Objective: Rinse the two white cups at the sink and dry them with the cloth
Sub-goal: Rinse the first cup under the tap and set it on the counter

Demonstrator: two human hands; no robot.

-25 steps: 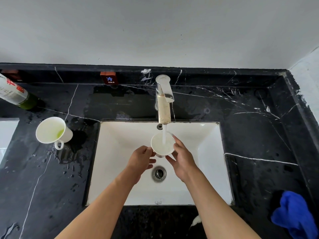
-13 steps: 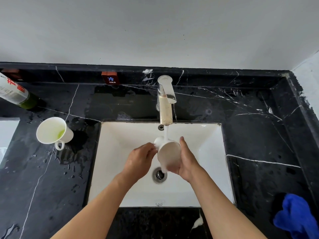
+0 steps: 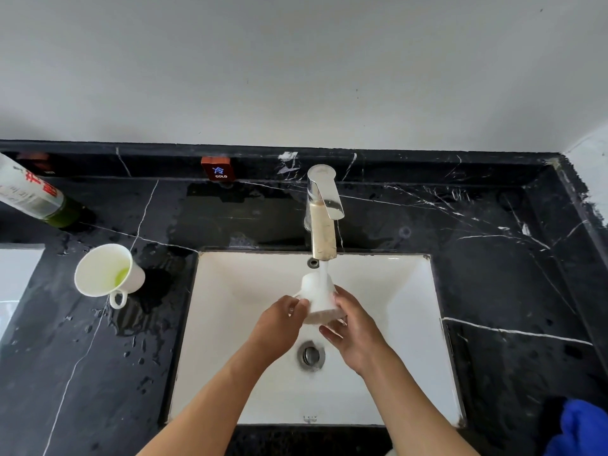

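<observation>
A white cup (image 3: 317, 296) is held upside down over the white sink (image 3: 408, 324), its base under the water running from the faucet (image 3: 322, 222). My left hand (image 3: 279, 327) grips its left side by the handle, and my right hand (image 3: 357, 334) cups its right side near the rim. A second white cup (image 3: 105, 273) with greenish liquid inside stands on the black counter left of the sink, handle toward me. The blue cloth (image 3: 580, 429) lies at the bottom right corner of the counter.
The black marble counter (image 3: 510, 274) is wet with droplets left of the sink. A green bottle with a white label (image 3: 33, 195) stands at the far left. A red COLD sign (image 3: 218, 169) sits on the back ledge. The drain (image 3: 311, 355) lies below my hands.
The cup stood upright filling under the stream, then I tipped it over. It is now inverted, with water falling on its base. Both hands stayed on it.
</observation>
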